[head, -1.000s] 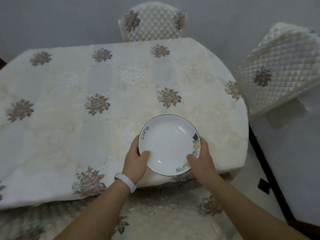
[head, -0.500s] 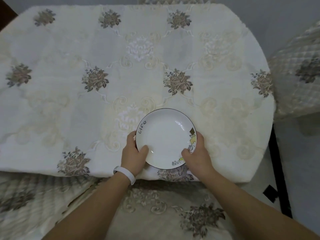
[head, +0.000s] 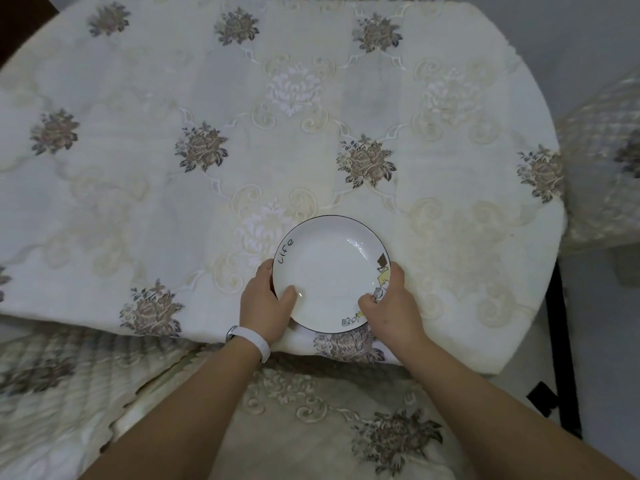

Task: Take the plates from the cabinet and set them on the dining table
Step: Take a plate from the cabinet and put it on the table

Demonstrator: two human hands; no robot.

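A person stood at the near edge of the table, which was covered with a pale tablecloth sewn with brown flowers. Both hands held one white plate with a thin dark rim, the only plate in sight. The left hand, with a white band on its wrist, gripped the plate's left side, its thumb lying over the rim and its other fingers tucked out of sight below. The right hand gripped the right side the same way, its thumb over the little drawings painted there. The plate was flat and level over the near part of the table, close to the edge. From where I stood I could not be sure if its bottom was touching the cloth or hanging just above it. It looked to me like the setting-down step for this plate, and it seemed almost done. The next move, I thought, would call for letting the plate rest fully on the cloth, then sliding the fingers out from under it slowly, so it would not tip or drag the cloth along. A small push toward the middle might make it safer. After that, more plates would likely need fetching from the cabinet, which I could not see. A padded chair stood below the person's arms.
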